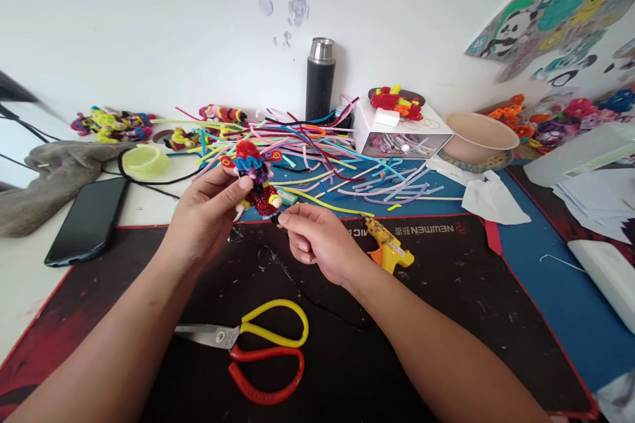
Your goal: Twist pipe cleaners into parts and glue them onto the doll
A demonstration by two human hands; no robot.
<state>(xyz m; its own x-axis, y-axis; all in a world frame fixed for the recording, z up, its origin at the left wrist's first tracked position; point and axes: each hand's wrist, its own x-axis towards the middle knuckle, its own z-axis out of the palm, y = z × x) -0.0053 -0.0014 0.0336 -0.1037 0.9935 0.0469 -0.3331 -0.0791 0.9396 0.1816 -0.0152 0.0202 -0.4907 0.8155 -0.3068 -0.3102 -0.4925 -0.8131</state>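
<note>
Held up above the far edge of the black mat is a small pipe-cleaner doll [261,200], with a red top, a blue ruffle, a dark red glittery body and yellow bits. My left hand [211,201] is closed around its left side, thumb pressed on the front. With thumb and forefinger, my right hand [317,234] pinches a dark part at the doll's lower end; the fingers partly hide that part. On the mat below lie scissors [268,351] with one yellow and one red handle. Right of my right hand rests a yellow glue gun [389,244].
Loose pipe cleaners [317,152] cover the back of the table. Behind them stands a black thermos [320,82], beside a white drawer box [401,132] and a beige bowl [479,135]. A phone [86,221] lies at left; a crumpled tissue [496,198] is at right.
</note>
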